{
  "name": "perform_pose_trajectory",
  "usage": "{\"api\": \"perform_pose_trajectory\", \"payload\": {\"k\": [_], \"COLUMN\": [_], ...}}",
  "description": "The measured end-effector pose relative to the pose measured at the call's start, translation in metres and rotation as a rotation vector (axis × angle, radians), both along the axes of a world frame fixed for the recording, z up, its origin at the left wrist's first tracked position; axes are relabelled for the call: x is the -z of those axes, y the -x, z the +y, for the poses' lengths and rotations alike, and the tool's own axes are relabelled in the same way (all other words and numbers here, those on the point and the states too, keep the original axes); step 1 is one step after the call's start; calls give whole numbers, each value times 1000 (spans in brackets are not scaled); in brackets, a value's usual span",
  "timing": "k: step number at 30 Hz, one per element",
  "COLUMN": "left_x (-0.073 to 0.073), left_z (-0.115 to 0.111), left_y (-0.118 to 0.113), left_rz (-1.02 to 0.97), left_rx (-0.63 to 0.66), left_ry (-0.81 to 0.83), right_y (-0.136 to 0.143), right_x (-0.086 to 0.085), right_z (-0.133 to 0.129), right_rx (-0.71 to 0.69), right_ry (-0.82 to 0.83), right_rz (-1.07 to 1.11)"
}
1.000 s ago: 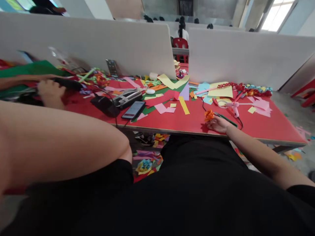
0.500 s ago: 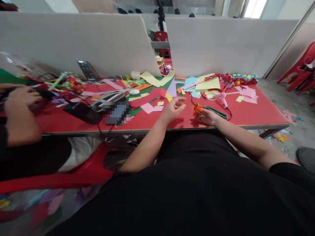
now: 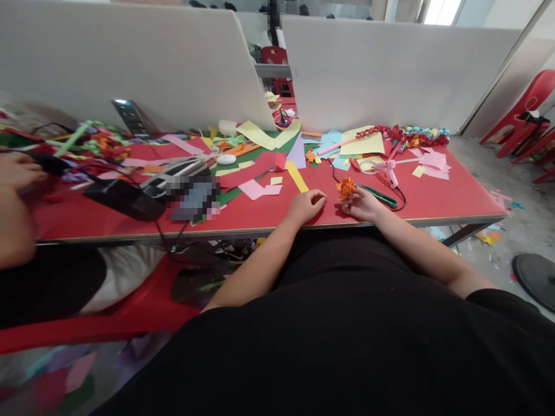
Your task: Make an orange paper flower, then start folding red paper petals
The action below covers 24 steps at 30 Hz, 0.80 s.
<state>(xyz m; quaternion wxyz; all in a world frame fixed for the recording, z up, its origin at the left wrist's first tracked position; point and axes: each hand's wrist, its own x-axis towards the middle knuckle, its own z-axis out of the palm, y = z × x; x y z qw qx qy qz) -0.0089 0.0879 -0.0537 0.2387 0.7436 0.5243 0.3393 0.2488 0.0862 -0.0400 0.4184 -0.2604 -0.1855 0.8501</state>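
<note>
An orange paper flower (image 3: 346,188) is pinched in the fingers of my right hand (image 3: 361,204), just above the front part of the red table (image 3: 433,199). My left hand (image 3: 307,207) rests near the table's front edge, its fingers curled together; what they hold, if anything, is too small to make out. A yellow paper strip (image 3: 297,176) lies just beyond my left hand. Right behind my right hand are green-handled scissors or pliers (image 3: 378,196), and a pink glue gun (image 3: 387,170) stands behind them.
A phone (image 3: 197,198), a black box (image 3: 124,198) and paper scraps (image 3: 259,189) cover the left part. White boards (image 3: 390,75) stand along the back. Another person's arm (image 3: 15,219) is at the far left. Paper garlands (image 3: 407,136) lie at the back right.
My left hand has lowered toward the table edge and its fingers have closed, uncovering the yellow strip. My right hand still holds the flower. The view has shifted slightly.
</note>
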Motion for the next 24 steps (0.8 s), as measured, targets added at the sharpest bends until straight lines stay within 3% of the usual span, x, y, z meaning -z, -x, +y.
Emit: {"api": "perform_pose_trajectory", "payload": {"k": [9, 24], "left_x": [-8, -9], "left_z": [-6, -7], "left_y": [-5, -6], "left_rz": [186, 258], "left_rx": [87, 107], "left_ry": [-85, -116], "right_y": [0, 2], "right_x": [-4, -3], "right_z": [-7, -9], "right_rx": [17, 70], "right_ry": [-69, -163], "right_rz": [-80, -131]}}
